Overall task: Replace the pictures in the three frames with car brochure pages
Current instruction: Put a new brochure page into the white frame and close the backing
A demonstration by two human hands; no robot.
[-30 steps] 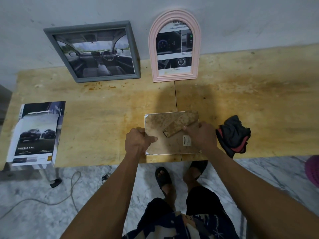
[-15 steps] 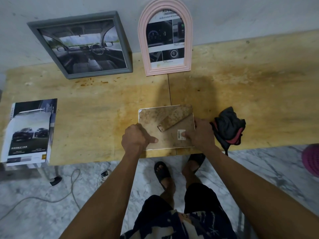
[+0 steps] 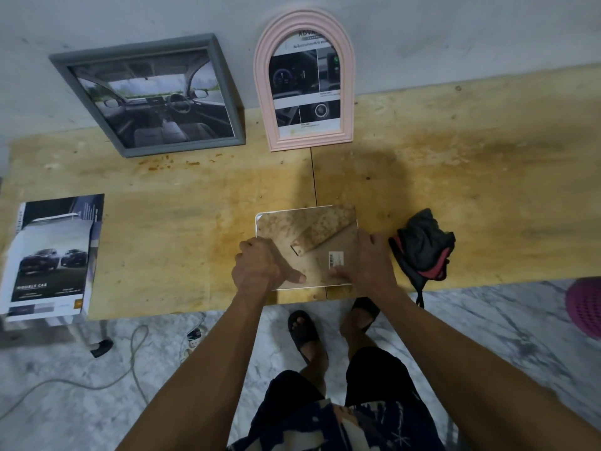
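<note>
A small white-edged frame (image 3: 279, 222) lies face down near the table's front edge, its stained brown backing and fold-out stand (image 3: 320, 234) facing up. My left hand (image 3: 260, 268) holds its near left edge, fingers curled, thumb pressed on the backing. My right hand (image 3: 369, 260) holds the right edge, thumb on the backing beside a barcode sticker (image 3: 336, 258). A grey rectangular frame (image 3: 227, 89) and a pink arched frame (image 3: 265, 92) lean on the wall, each showing a car interior page. Car brochure pages (image 3: 52, 255) lie at the table's left end.
A crumpled black and red cloth (image 3: 422, 247) lies just right of my right hand. The stained wooden table (image 3: 455, 190) runs along a grey wall. A pink basket (image 3: 585, 307) stands on the floor at right, and cables (image 3: 130, 356) lie below.
Both thumbs have slid toward the near edge of the frame's backing. The face-down frame has stayed in place. The view shifted slightly.
</note>
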